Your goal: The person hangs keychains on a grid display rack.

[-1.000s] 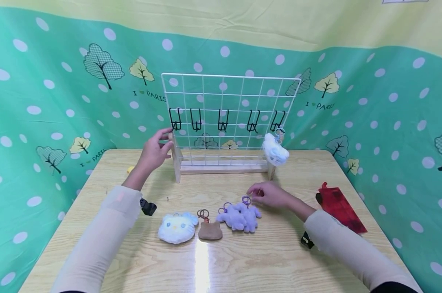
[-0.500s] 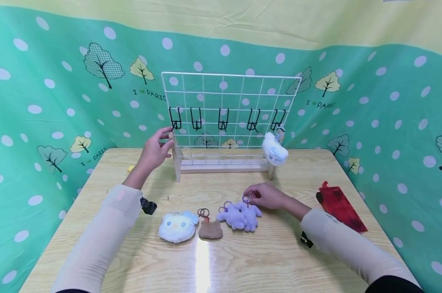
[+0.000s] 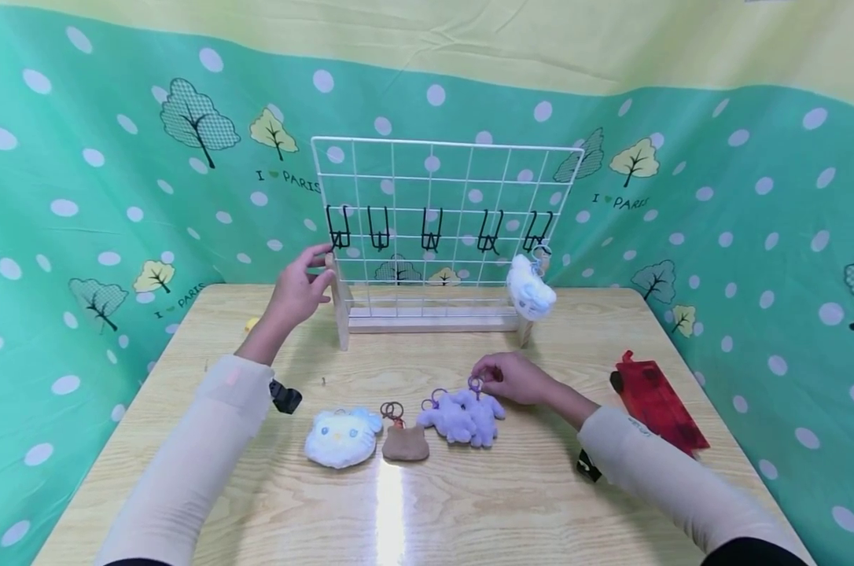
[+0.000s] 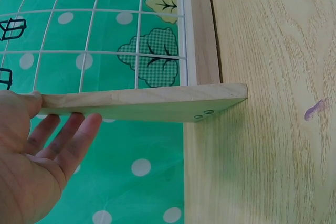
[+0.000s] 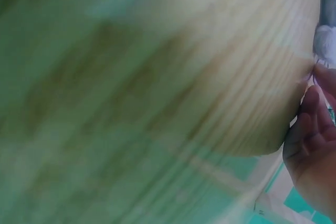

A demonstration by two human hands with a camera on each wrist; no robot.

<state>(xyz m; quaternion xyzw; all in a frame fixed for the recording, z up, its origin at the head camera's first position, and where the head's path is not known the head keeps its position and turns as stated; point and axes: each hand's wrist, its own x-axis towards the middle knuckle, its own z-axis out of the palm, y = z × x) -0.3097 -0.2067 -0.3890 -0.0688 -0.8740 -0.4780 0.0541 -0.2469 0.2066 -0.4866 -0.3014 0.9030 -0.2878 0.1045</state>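
1. One green-and-yellow cloth backdrop (image 3: 257, 94) surrounds the work area; dots and printed trees mark its green part.
2. Counter (image 3: 512, 503): wood-grain top, carrying all items below.
3. Wire rack (image 3: 448, 182): white grid on a wooden base, standing upright at the rear of the counter.
4. Left hand (image 3: 300, 289): touching the upper end of the rack's left wooden side panel (image 4: 157, 100), fingers apart. Whether it grips the panel cannot be told.
5. Right hand (image 3: 519, 377): fingers narrowed, pinching a purple ring (item 12).
6. Red-and-black checked cloth (image 3: 657, 405): flat on the counter, near the right forearm.
7. White plush face (image 3: 340, 440): on the counter, leftmost in the front row, with a blue bow.
8. White-and-blue plush (image 3: 531, 289): hanging at the right end of the rack.
9. Two purple plush charms (image 3: 451, 420): lying against each other on the counter, at the right of the row.
10. Brown charm (image 3: 406, 445): between items 7 and 9.
11. Five black hooks (image 3: 431, 233): spaced across the grid.
12. Purple ring (image 3: 475, 384): at the top of the right-hand purple charm.
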